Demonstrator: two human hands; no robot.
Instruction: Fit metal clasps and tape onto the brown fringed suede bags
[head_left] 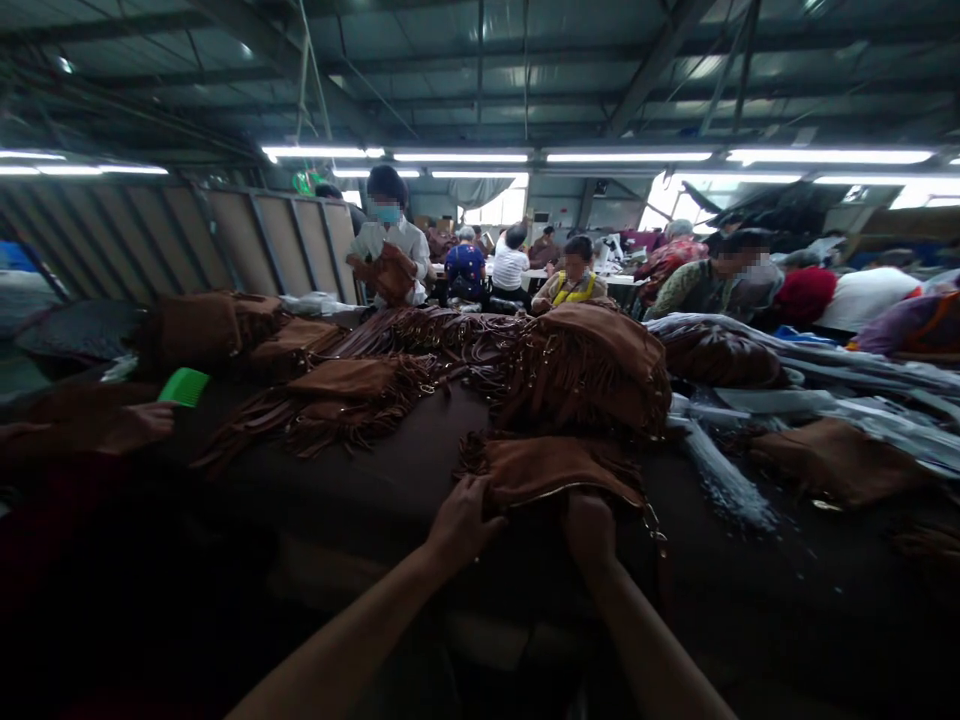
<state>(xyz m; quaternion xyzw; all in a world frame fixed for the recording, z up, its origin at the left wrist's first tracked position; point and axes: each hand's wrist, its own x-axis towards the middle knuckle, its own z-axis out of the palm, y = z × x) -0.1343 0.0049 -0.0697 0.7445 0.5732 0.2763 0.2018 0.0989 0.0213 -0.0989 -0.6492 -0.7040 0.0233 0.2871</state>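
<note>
A brown suede-like fringed handbag lies in front of me on the dark table, its zip side facing me. My left hand pinches the left end of its zipped edge, with the thumb pointing right. At the opening's middle, my right hand reaches in under the zip edge, and its fingers are hidden by the bag. A strap with a gold-coloured clasp hangs at the bag's right end. Behind it stands a stack of similar brown bags.
Another fringed bag lies to the left, near a co-worker's hand with a green comb. Clear plastic strips and a brown bag lie to the right. A person stands across the table holding a brown piece.
</note>
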